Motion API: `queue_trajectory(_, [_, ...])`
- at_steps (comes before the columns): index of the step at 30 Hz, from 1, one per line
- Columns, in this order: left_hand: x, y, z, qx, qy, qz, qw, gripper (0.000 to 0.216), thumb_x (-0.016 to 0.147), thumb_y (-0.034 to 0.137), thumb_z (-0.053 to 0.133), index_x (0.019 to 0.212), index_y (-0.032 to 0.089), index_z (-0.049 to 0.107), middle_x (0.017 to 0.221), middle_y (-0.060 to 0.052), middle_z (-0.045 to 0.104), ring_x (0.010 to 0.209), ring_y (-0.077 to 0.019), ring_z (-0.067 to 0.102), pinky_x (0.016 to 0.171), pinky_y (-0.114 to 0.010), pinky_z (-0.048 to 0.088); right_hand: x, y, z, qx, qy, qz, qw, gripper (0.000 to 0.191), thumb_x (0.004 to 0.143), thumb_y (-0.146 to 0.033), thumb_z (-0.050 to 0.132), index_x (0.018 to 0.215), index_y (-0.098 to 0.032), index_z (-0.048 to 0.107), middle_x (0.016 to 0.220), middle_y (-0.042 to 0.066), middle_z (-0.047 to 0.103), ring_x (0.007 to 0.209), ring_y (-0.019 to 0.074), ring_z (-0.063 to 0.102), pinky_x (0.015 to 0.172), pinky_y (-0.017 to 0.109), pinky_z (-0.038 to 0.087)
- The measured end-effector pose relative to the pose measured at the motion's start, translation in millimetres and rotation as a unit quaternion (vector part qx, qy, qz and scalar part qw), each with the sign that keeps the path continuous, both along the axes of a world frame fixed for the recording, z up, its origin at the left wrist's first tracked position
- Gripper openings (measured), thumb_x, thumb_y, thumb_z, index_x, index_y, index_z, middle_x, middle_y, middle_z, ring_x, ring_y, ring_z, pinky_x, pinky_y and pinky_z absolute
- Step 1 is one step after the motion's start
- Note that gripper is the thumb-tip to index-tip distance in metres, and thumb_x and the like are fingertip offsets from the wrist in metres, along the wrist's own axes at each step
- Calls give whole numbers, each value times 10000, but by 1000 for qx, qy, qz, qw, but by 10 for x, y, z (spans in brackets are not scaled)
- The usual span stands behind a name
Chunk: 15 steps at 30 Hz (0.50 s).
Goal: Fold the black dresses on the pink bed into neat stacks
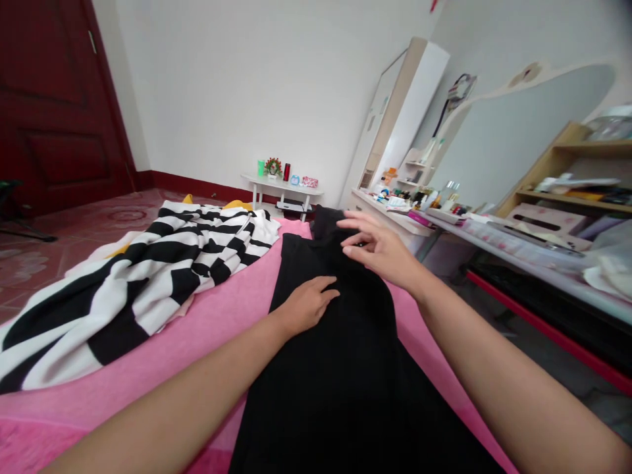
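A long black garment [340, 368] lies spread lengthwise on a pink bed cover [212, 329]. My left hand [306, 304] rests flat on the garment near its middle, fingers together and holding nothing. My right hand [375, 247] hovers just above the garment's far end, fingers spread and slightly curled, touching or nearly touching the cloth. A black-and-white striped garment [148, 276] lies crumpled to the left on the same cover.
A dressing table [395, 220] crowded with bottles stands at the right, beside a tall white cabinet [399, 112] and a wooden shelf [567, 191]. A small white table [281, 187] with a plant sits by the far wall. A dark red door [54, 99] is at the left.
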<state>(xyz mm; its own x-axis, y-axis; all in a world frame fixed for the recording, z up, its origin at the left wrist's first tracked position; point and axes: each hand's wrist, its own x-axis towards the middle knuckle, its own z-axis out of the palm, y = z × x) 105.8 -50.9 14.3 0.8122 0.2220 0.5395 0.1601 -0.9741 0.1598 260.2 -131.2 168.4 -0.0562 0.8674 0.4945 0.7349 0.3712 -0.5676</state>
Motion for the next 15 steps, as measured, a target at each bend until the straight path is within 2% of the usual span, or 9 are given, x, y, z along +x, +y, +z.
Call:
queue_trajectory(2, [-26, -26, 34, 11, -8, -35, 999, 379, 871, 102, 403, 1185, 201, 591, 1333, -73, 498, 1237, -200, 445, 1036, -363, 393, -213, -208, -12, -29, -36, 31, 998, 328, 792, -249, 584, 1112, -204, 637, 1283, 75, 534, 791, 111, 632, 712, 261, 524])
queue_trajectory(4, [-33, -48, 43, 12, -6, -47, 999, 375, 869, 100, 410, 1179, 208, 591, 1298, -65, 521, 1198, -195, 475, 1015, -350, 415, -191, -418, -145, -40, -54, -15, 998, 273, 813, -258, 560, 1056, -185, 659, 1093, 64, 648, 768, 124, 627, 697, 258, 511])
queue_trajectory(6, [-21, -65, 43, 6, -7, -41, 999, 376, 869, 99, 411, 1180, 213, 587, 1291, -62, 520, 1177, -188, 487, 993, -334, 432, 7, -587, -348, -55, -66, -90, 992, 241, 806, -271, 559, 997, -176, 673, 927, 52, 694, 743, 143, 626, 679, 266, 501])
queue_trajectory(9, [8, -80, 55, 10, -15, -20, 1000, 375, 855, 94, 424, 1167, 218, 591, 1289, -69, 516, 1175, -199, 482, 984, -355, 432, 397, -762, -678, -104, -48, -185, 976, 221, 774, -293, 563, 916, -168, 678, 858, 57, 709, 709, 165, 637, 668, 289, 503])
queue_trajectory(12, [26, -81, 75, 33, -33, 32, 998, 411, 824, 74, 443, 1184, 216, 579, 1334, -82, 485, 1234, -226, 432, 1053, -414, 349, 677, -926, -940, -168, -44, -234, 957, 237, 752, -294, 561, 913, -161, 673, 917, 82, 711, 764, 191, 656, 716, 313, 505])
queue_trajectory(15, [40, -63, 61, 41, -38, 141, 988, 477, 800, 125, 507, 1266, 226, 515, 1431, -87, 383, 1333, -268, 302, 1121, -464, 207, 778, -1152, -1086, -216, -98, -254, 938, 300, 743, -305, 576, 994, -160, 652, 1024, 99, 683, 861, 203, 646, 778, 315, 478])
